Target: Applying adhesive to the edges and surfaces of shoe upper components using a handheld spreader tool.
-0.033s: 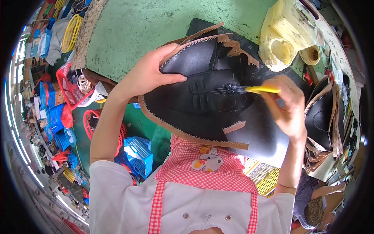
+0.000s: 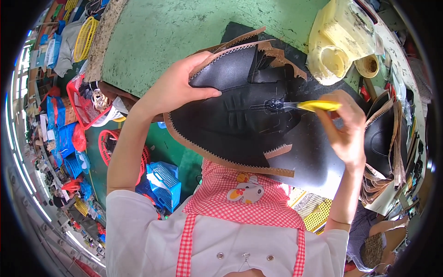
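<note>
A black leather shoe upper (image 2: 230, 108) with a brown zigzag-stitched edge is spread in front of me, toe toward the left. My left hand (image 2: 182, 85) grips its upper-left edge, thumb on the black face and the other fingers underneath, hidden. In my right hand (image 2: 346, 122) is the yellow handle of a brush (image 2: 318, 106). Its dark, wet-looking bristles touch the upper near the end of the centre seam, where a shiny patch shows. Loose brown-edged flaps stick out at the right end of the upper.
Beneath the upper lies a dark board (image 2: 318, 138) on the green table (image 2: 184, 27). A stained yellowish plastic container (image 2: 344, 30) stands at the far right. More black uppers (image 2: 387, 138) are stacked at right. Red baskets (image 2: 87, 104) and a blue basket (image 2: 165, 184) sit at left.
My right hand has shifted slightly right with the brush, and the handle has moved along with it. My left hand and the shoe upper look unmoved.
</note>
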`<state>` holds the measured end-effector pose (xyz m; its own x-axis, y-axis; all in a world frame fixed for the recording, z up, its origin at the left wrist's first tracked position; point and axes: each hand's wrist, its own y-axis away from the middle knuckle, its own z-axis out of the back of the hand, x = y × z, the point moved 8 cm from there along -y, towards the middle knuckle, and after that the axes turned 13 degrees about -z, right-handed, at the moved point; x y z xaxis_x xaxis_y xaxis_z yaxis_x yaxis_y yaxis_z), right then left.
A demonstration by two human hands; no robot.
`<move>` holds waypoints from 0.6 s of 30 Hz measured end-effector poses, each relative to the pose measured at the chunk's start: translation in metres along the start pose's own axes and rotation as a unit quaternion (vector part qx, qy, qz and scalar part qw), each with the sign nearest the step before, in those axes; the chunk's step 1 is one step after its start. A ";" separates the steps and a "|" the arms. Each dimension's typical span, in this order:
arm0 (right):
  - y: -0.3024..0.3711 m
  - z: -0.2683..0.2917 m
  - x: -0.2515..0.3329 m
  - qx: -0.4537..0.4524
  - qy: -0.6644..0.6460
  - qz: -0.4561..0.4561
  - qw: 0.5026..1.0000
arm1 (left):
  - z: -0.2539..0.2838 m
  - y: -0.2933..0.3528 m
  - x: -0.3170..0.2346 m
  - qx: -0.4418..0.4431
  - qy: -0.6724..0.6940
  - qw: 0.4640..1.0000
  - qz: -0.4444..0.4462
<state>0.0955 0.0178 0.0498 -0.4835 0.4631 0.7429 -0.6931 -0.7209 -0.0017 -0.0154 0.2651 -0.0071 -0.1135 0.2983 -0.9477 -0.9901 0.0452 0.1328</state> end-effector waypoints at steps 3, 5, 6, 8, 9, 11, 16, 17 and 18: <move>0.016 0.030 -0.025 -0.063 -0.081 -0.053 0.993 | 0.016 0.000 -0.017 -0.015 0.018 1.000 -0.011; 0.033 0.045 -0.057 -0.139 -0.197 -0.110 0.964 | 0.053 0.000 -0.046 -0.056 -0.086 0.989 -0.110; 0.039 0.050 -0.069 -0.159 -0.226 -0.144 0.950 | 0.082 -0.004 -0.058 -0.117 -0.127 0.971 -0.163; 0.047 0.056 -0.084 -0.168 -0.257 -0.172 0.936 | 0.150 -0.010 -0.061 -0.179 -0.115 0.965 -0.154; 0.049 0.056 -0.088 -0.175 -0.260 -0.177 0.933 | 0.161 -0.024 -0.083 -0.223 -0.077 0.962 -0.137; 0.046 0.051 -0.087 -0.158 -0.256 -0.178 0.937 | 0.228 -0.024 -0.068 -0.255 -0.179 0.936 -0.165; 0.053 0.054 -0.090 -0.177 -0.296 -0.186 0.920 | 0.199 -0.021 -0.031 -0.276 -0.290 0.912 -0.093; 0.059 0.055 -0.101 -0.191 -0.304 -0.198 0.912 | 0.151 -0.028 -0.020 -0.182 -0.211 0.957 -0.078; 0.064 0.059 -0.107 -0.206 -0.312 -0.197 0.906 | 0.101 -0.026 -0.029 -0.107 -0.312 0.944 -0.003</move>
<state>0.1343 -0.1078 0.0098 0.1522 0.1671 0.9741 -0.9493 -0.2494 0.1911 0.0220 0.3519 0.0465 -0.1033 0.8058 -0.5832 -0.9922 -0.1249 0.0031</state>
